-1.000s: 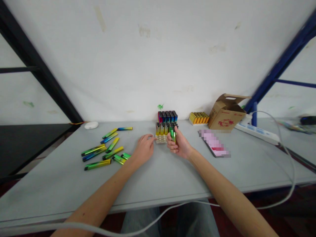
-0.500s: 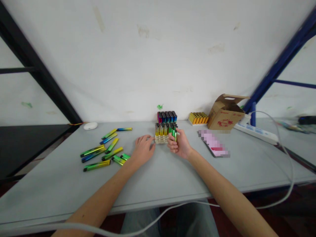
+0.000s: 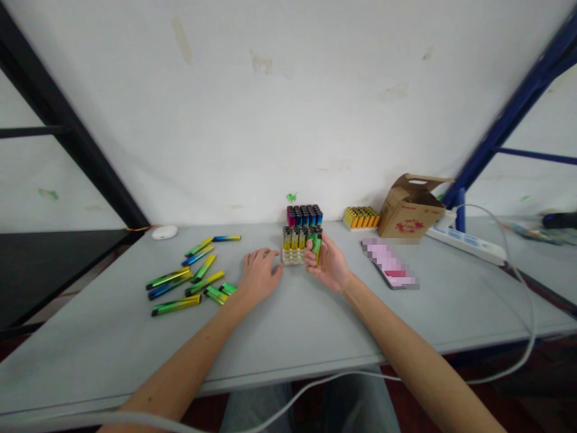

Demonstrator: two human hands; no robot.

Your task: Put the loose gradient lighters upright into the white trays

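Marked white wall (image 3: 288,114), grey table (image 3: 311,331), blue post (image 3: 509,120); seemingly dark-red floor (image 3: 310,415)

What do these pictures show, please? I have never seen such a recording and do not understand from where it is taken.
There is no robot here: these are a person's bare hands, seen by a camera worn on the head, looking forward and down. The right hand holds a green and yellow lighter, or something very like one. The left hand is palm down beside a pale tray, in which similar lighters stand upright. More loose lighters lie on the grey table, to the left. Toward the right are an orange-yellow pack, an open cardboard box, a phone and a power strip.
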